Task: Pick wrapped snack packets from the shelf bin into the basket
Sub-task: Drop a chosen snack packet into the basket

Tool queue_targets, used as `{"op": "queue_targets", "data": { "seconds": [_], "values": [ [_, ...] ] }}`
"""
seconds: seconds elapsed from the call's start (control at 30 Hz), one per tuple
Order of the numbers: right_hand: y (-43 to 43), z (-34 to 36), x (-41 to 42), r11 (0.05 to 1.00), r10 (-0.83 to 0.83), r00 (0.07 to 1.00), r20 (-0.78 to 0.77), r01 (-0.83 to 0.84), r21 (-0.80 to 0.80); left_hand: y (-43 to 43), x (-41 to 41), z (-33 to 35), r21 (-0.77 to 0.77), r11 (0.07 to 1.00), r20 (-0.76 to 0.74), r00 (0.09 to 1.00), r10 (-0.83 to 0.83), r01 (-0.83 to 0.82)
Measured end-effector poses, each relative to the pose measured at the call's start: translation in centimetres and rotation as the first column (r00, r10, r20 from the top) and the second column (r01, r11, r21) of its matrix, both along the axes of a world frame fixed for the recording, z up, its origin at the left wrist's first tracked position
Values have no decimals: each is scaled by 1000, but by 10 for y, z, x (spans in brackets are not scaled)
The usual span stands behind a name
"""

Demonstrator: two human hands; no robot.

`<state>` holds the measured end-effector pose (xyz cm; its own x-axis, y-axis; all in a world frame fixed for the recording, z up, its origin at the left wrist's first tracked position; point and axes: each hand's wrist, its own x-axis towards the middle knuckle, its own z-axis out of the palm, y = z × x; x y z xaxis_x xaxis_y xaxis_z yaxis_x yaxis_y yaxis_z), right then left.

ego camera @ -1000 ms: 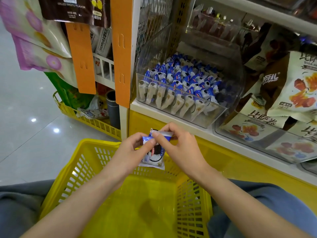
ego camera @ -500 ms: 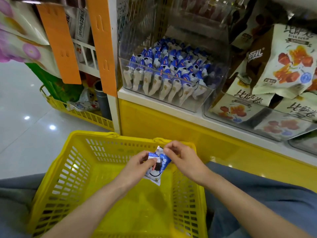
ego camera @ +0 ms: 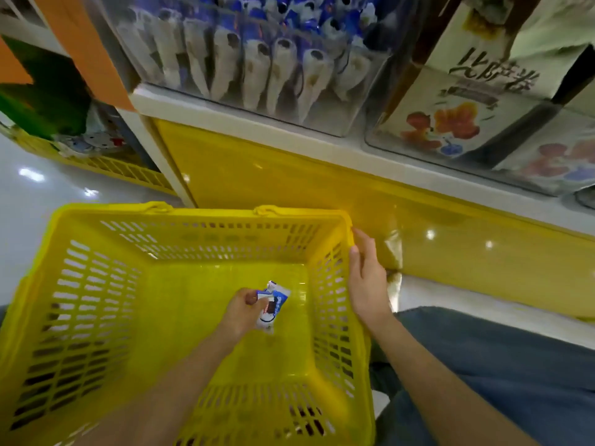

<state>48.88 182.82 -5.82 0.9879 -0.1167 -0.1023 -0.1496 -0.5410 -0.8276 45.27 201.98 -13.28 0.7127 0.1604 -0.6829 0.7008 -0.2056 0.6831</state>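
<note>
A single wide-angle camera, worn on the person's head, looks forward and steeply down. It sits close above the yellow slotted plastic basket [ego camera: 80, 284], whose open mouth fills the lower left of the frame, its near rim cut off by the bottom edge. Both forearms enter from below. The left hand [ego camera: 241, 312], with the small blue-and-white wrapped snack packet [ego camera: 273, 304] in its fingers, falls near the centre, and the right hand [ego camera: 367, 284] lies at the basket's right rim. The top of the view reaches the clear plastic shelf bin [ego camera: 325, 120] – seen from low in front, cropped by the upper edge. Straight edges bow toward the frame's borders.
</note>
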Motion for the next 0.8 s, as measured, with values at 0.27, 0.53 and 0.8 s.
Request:
{"op": "queue_targets", "data": {
  "seconds": [0.27, 0.53, 0.8],
  "values": [
    [1, 2, 1, 996, -51, 998, -34, 54, 74, -8, -8, -54, 65, 985, -51, 987, -155, 158],
    [0, 2, 2, 992, -68, 994, -80, 76, 105, 3, -4, -75, 376, 860, -84, 937, -339, 345],
    [1, 5, 0, 999, -46, 999, -14, 46, 18, 10, 42, -8, 425, 845, 176, 887, -427, 323]
  ]
}}
